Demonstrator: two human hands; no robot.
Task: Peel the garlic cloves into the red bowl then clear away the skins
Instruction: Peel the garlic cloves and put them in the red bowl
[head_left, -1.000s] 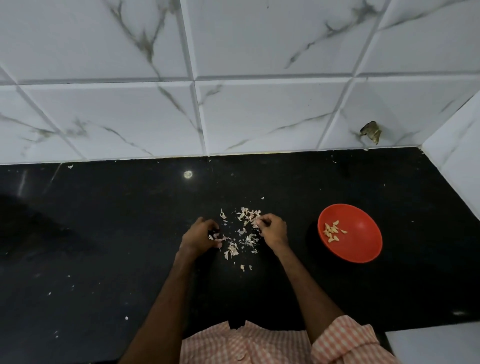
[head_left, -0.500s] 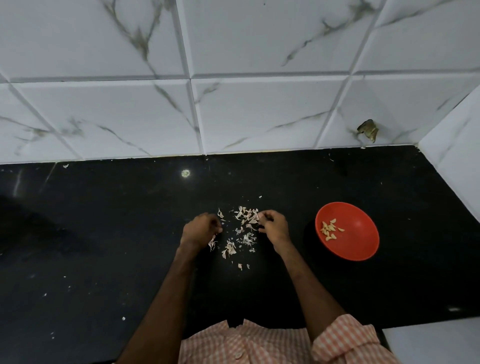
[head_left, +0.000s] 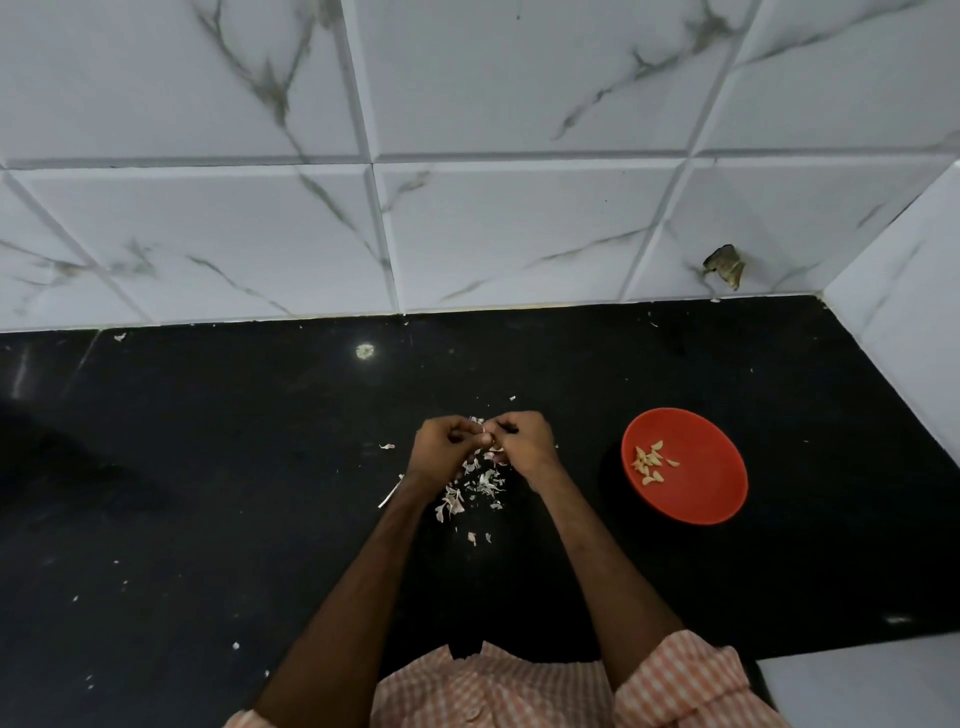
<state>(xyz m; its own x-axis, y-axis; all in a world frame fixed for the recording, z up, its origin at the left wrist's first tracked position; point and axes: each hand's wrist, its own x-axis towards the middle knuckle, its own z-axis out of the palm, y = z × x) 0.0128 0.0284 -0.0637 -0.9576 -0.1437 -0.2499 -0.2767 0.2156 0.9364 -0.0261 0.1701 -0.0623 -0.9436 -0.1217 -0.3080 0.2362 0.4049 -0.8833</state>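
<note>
My left hand (head_left: 444, 446) and my right hand (head_left: 522, 441) meet over the black counter (head_left: 208, 467), fingers curled together and pinching a small garlic clove (head_left: 486, 435) between them; most of the clove is hidden by my fingers. Below and between my hands lies a loose heap of pale garlic skins (head_left: 470, 486). The red bowl (head_left: 684, 465) sits to the right of my right hand, apart from it, with several peeled cloves (head_left: 649, 462) lying in its left half.
A white marble-tiled wall (head_left: 467, 208) runs along the back and turns at the right corner (head_left: 904, 312). Stray skin flakes dot the counter, one long strip (head_left: 389, 493) left of my wrist. A white surface (head_left: 857, 686) shows at the bottom right.
My two hands, apart at either side of the skin heap before, have come together above it and now pinch a clove between them. The bowl has not moved.
</note>
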